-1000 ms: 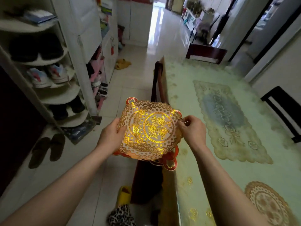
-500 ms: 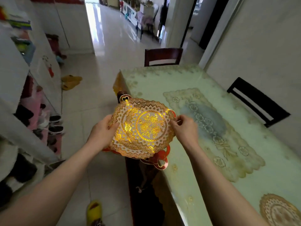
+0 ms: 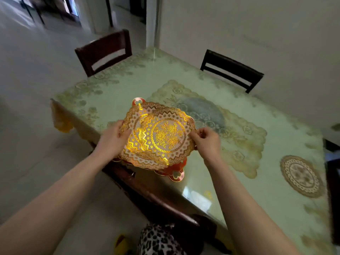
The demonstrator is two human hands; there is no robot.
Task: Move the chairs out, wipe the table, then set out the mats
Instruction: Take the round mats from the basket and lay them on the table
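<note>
A stack of gold lace mats (image 3: 158, 137), with red ones showing underneath, hangs over the near left edge of the table (image 3: 184, 85). My left hand (image 3: 113, 138) grips the stack's left side with the thumb on top. My right hand (image 3: 207, 139) pinches its right rim. One round gold mat (image 3: 301, 175) lies flat on the table at the right. The table has a pale green glass top over a lace cloth with a large oval centre mat (image 3: 211, 122).
A dark wooden chair (image 3: 104, 52) stands at the table's far end. A black chair (image 3: 231, 70) sits against the wall on the far side. Another dark chair (image 3: 333, 181) is at the right edge. Tiled floor lies to the left.
The view has swung right, away from the shoe shelves and toward the table. Both hands have carried the mat stack from beside the table's edge to over its near side.
</note>
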